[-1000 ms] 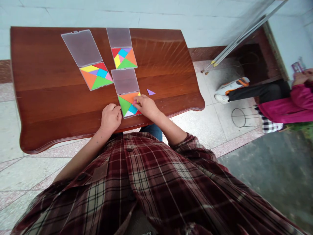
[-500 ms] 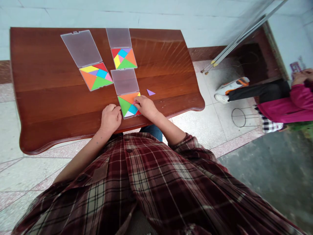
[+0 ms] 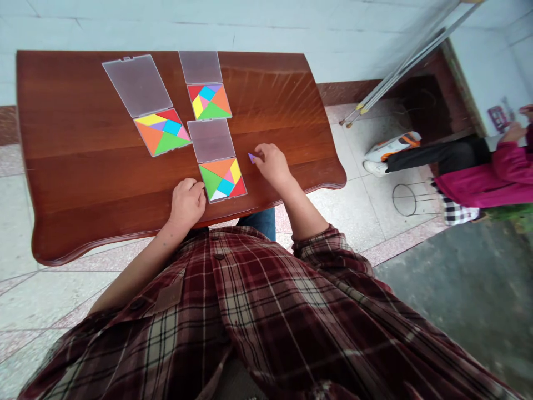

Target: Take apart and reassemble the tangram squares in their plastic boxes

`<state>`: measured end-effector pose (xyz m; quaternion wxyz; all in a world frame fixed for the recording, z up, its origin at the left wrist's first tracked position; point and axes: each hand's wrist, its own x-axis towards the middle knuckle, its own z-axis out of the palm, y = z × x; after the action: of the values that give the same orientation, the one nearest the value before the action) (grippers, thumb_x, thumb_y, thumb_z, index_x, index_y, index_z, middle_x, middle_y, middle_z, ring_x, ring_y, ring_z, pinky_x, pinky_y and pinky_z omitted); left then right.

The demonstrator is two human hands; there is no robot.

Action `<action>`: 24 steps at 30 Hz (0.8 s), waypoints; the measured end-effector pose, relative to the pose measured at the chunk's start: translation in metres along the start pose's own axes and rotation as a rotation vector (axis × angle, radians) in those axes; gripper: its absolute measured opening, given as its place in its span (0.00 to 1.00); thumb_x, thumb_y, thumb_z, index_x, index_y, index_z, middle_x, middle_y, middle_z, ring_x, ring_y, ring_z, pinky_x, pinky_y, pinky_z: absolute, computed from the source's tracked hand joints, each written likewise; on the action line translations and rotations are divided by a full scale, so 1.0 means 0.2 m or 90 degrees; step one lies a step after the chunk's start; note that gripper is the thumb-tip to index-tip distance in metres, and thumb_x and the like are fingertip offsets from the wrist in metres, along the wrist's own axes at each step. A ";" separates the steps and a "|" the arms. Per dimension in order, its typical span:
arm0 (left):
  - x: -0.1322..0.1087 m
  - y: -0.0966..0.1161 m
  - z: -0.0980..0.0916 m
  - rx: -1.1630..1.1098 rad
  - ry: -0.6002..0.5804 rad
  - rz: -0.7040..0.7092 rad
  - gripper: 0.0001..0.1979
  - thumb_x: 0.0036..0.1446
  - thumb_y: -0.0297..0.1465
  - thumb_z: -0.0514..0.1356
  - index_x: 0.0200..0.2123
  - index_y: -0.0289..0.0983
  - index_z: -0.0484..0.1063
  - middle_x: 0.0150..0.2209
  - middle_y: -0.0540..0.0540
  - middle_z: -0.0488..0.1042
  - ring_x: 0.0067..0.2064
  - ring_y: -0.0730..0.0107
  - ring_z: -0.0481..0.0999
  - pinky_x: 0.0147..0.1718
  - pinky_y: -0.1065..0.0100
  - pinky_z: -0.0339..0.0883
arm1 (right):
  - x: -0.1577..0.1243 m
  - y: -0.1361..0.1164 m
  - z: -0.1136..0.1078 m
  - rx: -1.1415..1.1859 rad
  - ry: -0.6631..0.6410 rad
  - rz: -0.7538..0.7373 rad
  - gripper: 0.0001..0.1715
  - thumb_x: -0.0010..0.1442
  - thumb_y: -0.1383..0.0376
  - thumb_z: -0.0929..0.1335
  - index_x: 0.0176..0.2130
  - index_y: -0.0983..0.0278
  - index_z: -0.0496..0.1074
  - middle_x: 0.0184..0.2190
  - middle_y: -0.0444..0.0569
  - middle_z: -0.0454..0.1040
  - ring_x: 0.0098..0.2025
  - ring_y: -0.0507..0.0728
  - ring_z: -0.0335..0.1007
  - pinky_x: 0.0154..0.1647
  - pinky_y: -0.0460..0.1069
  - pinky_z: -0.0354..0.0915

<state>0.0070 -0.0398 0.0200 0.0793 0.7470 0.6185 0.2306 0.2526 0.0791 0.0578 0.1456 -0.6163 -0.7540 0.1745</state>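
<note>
The nearest tangram case lies unfolded, its clear lid away from me. Orange, green, yellow, pink, blue and red pieces fill most of its tray, and a white triangular gap shows at the near edge. Just right of the case, the fingertips of my right hand are closed at a small purple triangle, which they partly cover. My left hand rests on the table with loosely curled fingers, against or very close to the case's left edge; nothing shows in it.
Two more unfolded tangram cases with coloured pieces lie on the wooden table: one on the left, one farther back. Crutches lean by the wall at right. A seated person and a wire-framed stool are beyond the table.
My right hand has moved right, off the case's pieces, to the purple triangle. The pink piece, covered before, now shows in the tray. My left hand stays in place.
</note>
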 end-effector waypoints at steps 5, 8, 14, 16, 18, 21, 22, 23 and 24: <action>0.00 -0.01 0.01 -0.009 0.007 0.004 0.11 0.59 0.28 0.51 0.37 0.37 0.73 0.36 0.41 0.70 0.39 0.59 0.69 0.40 0.57 0.64 | 0.07 0.07 0.04 -0.038 -0.069 0.008 0.18 0.56 0.68 0.68 0.48 0.66 0.71 0.46 0.56 0.71 0.42 0.60 0.69 0.48 0.55 0.64; 0.00 -0.01 0.01 0.004 0.014 0.010 0.10 0.58 0.27 0.51 0.37 0.37 0.73 0.36 0.41 0.70 0.39 0.59 0.69 0.40 0.58 0.64 | 0.11 0.06 0.07 -0.058 -0.097 0.002 0.18 0.54 0.69 0.70 0.46 0.67 0.72 0.45 0.56 0.72 0.41 0.59 0.69 0.47 0.55 0.65; 0.00 -0.01 0.01 0.008 0.008 0.011 0.12 0.59 0.28 0.50 0.38 0.36 0.73 0.36 0.41 0.70 0.40 0.58 0.69 0.41 0.58 0.65 | 0.13 0.06 0.04 -0.028 -0.129 0.063 0.13 0.49 0.69 0.72 0.39 0.67 0.73 0.35 0.52 0.74 0.35 0.57 0.68 0.42 0.53 0.64; 0.00 -0.01 0.01 0.008 0.008 0.007 0.12 0.59 0.28 0.50 0.38 0.36 0.73 0.36 0.41 0.70 0.39 0.59 0.69 0.40 0.58 0.65 | 0.12 0.06 0.01 -0.003 -0.138 0.063 0.08 0.50 0.70 0.72 0.34 0.67 0.73 0.32 0.50 0.74 0.35 0.56 0.68 0.42 0.53 0.64; 0.00 -0.01 0.02 0.007 0.006 0.005 0.11 0.59 0.28 0.51 0.38 0.36 0.73 0.36 0.41 0.70 0.39 0.59 0.69 0.40 0.58 0.65 | 0.08 0.04 -0.01 0.036 -0.117 0.051 0.04 0.51 0.70 0.71 0.31 0.67 0.72 0.30 0.49 0.73 0.34 0.56 0.68 0.43 0.52 0.64; 0.00 -0.01 0.02 0.002 0.004 0.007 0.11 0.59 0.27 0.51 0.38 0.36 0.73 0.37 0.41 0.70 0.40 0.59 0.69 0.41 0.57 0.65 | 0.01 -0.02 -0.02 0.172 -0.093 0.052 0.02 0.55 0.70 0.67 0.32 0.65 0.71 0.27 0.45 0.72 0.31 0.53 0.68 0.40 0.50 0.65; 0.00 -0.01 0.02 0.001 0.004 0.008 0.12 0.59 0.27 0.50 0.38 0.37 0.73 0.37 0.41 0.70 0.40 0.59 0.69 0.41 0.57 0.65 | -0.02 -0.05 -0.02 0.234 -0.106 0.058 0.04 0.57 0.70 0.65 0.33 0.65 0.70 0.26 0.44 0.71 0.30 0.52 0.68 0.37 0.49 0.65; 0.00 -0.01 0.02 0.002 0.004 0.010 0.12 0.59 0.27 0.50 0.39 0.36 0.73 0.37 0.41 0.70 0.40 0.59 0.69 0.41 0.57 0.65 | -0.05 -0.09 0.00 0.293 -0.134 0.068 0.04 0.57 0.70 0.64 0.34 0.64 0.70 0.25 0.43 0.71 0.28 0.51 0.67 0.35 0.48 0.65; 0.00 -0.02 0.02 0.004 0.005 0.011 0.12 0.59 0.27 0.50 0.39 0.36 0.73 0.36 0.41 0.70 0.40 0.59 0.69 0.41 0.57 0.64 | -0.09 -0.13 0.01 0.340 -0.165 0.075 0.04 0.57 0.70 0.64 0.34 0.64 0.69 0.25 0.42 0.70 0.27 0.50 0.67 0.33 0.47 0.65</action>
<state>0.0056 -0.0389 0.0159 0.0726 0.7516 0.6132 0.2320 0.2319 0.0569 0.0669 0.1949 -0.5713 -0.6569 0.4517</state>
